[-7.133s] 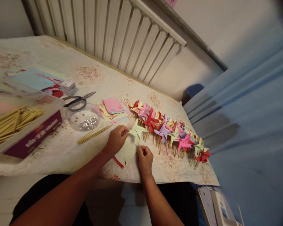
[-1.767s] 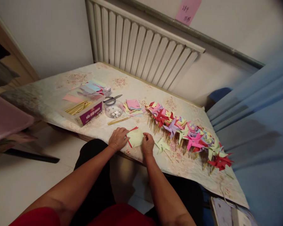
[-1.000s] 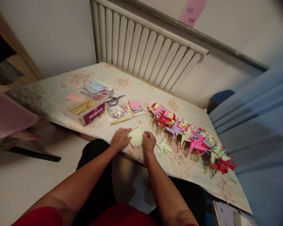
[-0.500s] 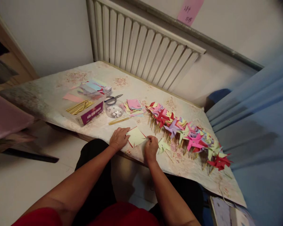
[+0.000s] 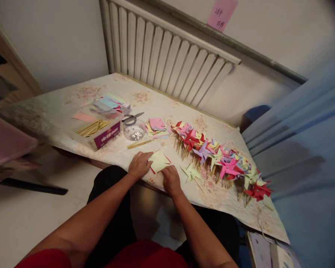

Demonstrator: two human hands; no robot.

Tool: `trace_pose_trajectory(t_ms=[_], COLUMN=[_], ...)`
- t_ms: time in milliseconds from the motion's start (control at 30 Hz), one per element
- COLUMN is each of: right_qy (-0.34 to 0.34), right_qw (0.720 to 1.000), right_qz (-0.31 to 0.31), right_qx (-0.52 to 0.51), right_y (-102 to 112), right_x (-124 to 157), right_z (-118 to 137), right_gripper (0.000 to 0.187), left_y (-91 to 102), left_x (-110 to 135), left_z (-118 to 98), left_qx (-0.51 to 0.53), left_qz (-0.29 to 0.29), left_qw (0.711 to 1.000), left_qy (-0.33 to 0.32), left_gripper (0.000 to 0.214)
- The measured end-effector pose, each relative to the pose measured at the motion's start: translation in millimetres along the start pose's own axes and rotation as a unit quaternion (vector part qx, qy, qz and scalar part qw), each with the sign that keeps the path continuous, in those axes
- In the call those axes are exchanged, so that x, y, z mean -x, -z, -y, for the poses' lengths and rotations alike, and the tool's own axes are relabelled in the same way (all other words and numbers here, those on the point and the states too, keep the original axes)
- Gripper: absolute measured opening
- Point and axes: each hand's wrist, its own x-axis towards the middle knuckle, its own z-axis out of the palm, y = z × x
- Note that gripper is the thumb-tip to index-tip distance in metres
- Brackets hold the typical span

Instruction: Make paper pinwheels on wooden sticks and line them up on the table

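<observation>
A small stack of square papers (image 5: 159,160), pale green on top with red showing at the edges, lies near the table's front edge. Cuts run in from its corners. My left hand (image 5: 140,164) grips the left corner between thumb and fingers. At the lower right edge, the bent fingers of my right hand (image 5: 171,180) pinch the papers; the fingertips are partly hidden. A finished pale green pinwheel (image 5: 191,173) on a stick lies just right of my right hand.
Rows of colourful pinwheels (image 5: 202,152) fill the table's right side. Toward the left are a box of thin sticks (image 5: 93,130), scissors (image 5: 130,118), a clear round dish (image 5: 134,133) with small shiny pieces, and stacked paper squares (image 5: 157,125). A radiator (image 5: 167,52) stands behind.
My right hand has moved from the papers' right corner down and left to their lower right edge. My left hand has stayed at the left corner.
</observation>
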Motion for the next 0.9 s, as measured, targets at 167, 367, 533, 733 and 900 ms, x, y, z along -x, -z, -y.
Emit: trace_pose_trajectory(t_ms=[167, 367, 533, 733, 900], right_qy=[-0.044, 0.043, 0.064, 0.069, 0.097], right_qw=[0.994, 0.999, 0.986, 0.979, 0.969], right_qz=[-0.091, 0.031, 0.145, 0.165, 0.199], right_qx=[-0.034, -0.01, 0.061, 0.094, 0.11], right_y=[5.3, -1.1, -18.2, -21.5, -14.5], right_x=[-0.5, -27.9, -34.0, -31.8, -37.1], right_z=[2.0, 9.6, 10.2, 10.3, 16.2], right_gripper=[0.035, 0.042, 0.064, 0.073, 0.069], left_y=[0.7, 0.7, 0.1, -7.1, -34.8], left_x=[-0.3, 0.5, 1.6, -5.8, -25.1], left_z=[-0.2, -1.9, 2.7, -9.7, -36.7], left_qx=[-0.006, -0.002, 0.013, 0.084, 0.144], left_qz=[0.002, -0.013, -0.022, -0.12, -0.002], left_qw=[1.0, 1.0, 1.0, 0.989, 0.987], left_qy=[-0.001, -0.007, -0.009, 0.015, -0.069], left_gripper=[0.046, 0.045, 0.045, 0.039, 0.042])
